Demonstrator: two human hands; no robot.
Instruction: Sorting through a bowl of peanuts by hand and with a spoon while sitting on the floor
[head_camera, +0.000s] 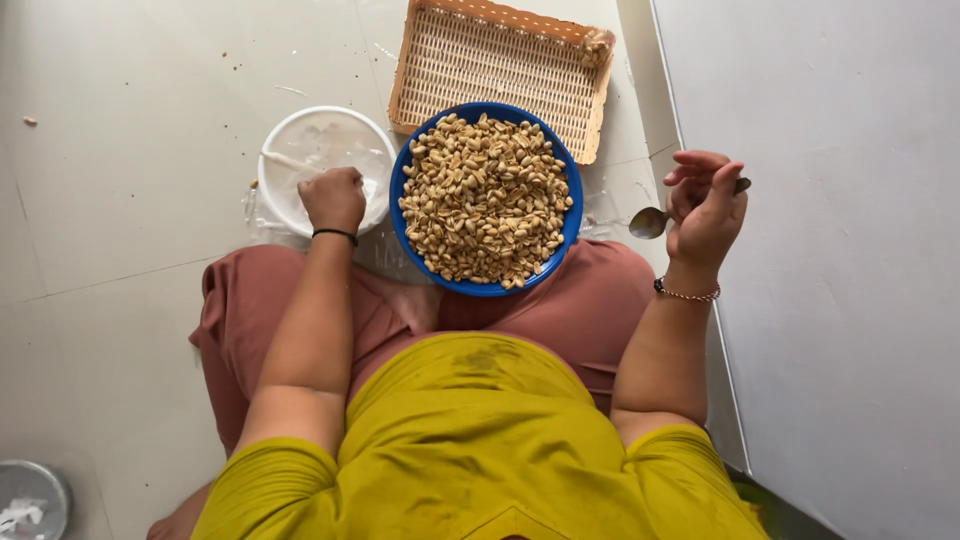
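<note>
Peanuts (486, 203), pale brown and skinless, fill a round blue bowl (572, 232) at the centre of the frame, heaped nearly to the rim; the bowl rests on the lap of a person seated on a pale tiled floor (120, 200). The heap looks whole and undisturbed, so whatever is being done with the nuts seems barely begun or paused. Just left of the bowl, the left hand (333, 198) is curled into a closed fist over the edge of a white round container (320, 145); whether it grips anything inside the fist cannot be told. The white container holds only thin whitish streaks. To the right of the bowl, the right hand (706, 208) is raised, fingers loosely bent around the handle of a metal spoon (650, 221), whose bowl points left toward the peanuts and looks empty. Above the blue bowl, at the top of the frame, lies a tan woven tray (480, 60) with a small clump in its far right corner. A grey metal vessel (30, 498) shows at the lower left corner.
</note>
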